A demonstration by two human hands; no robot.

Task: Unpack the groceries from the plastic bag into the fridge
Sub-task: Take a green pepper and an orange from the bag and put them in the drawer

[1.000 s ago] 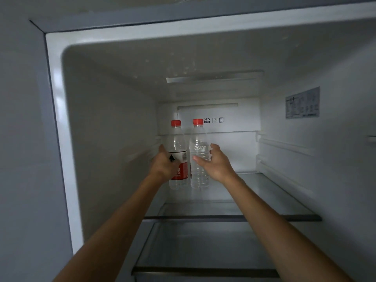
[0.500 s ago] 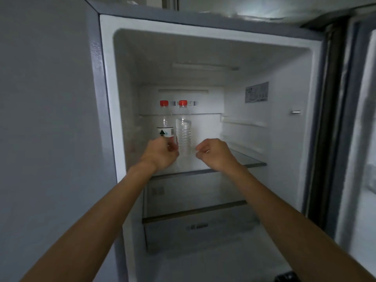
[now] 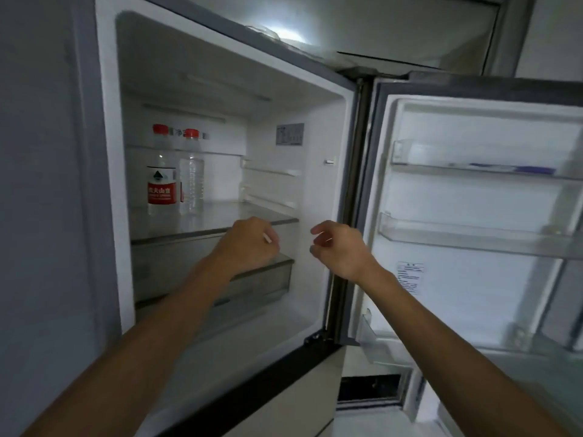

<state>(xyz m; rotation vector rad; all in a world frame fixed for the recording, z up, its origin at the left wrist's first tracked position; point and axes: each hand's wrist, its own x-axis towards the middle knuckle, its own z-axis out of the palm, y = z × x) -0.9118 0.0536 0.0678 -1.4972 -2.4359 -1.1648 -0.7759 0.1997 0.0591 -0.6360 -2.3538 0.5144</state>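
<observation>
Two red-capped water bottles stand side by side at the back left of the fridge's upper glass shelf (image 3: 227, 216): one with a red and white label (image 3: 161, 187), one clear (image 3: 191, 181). My left hand (image 3: 249, 244) hovers in front of the shelf edge with its fingers curled under, holding nothing. My right hand (image 3: 339, 247) hangs beside it near the fridge's right wall, fingers loosely curled and empty. Neither hand touches the bottles. The plastic bag is out of view.
The fridge door (image 3: 473, 279) stands open on the right, with clear door racks (image 3: 473, 238). A lower glass shelf (image 3: 271, 263) and a drawer sit below my left hand. A grey wall (image 3: 47, 216) borders the fridge on the left.
Both hands let go of the bottles and drew back out of the fridge toward the right. My view has pulled back and swung right, bringing the open door into sight.
</observation>
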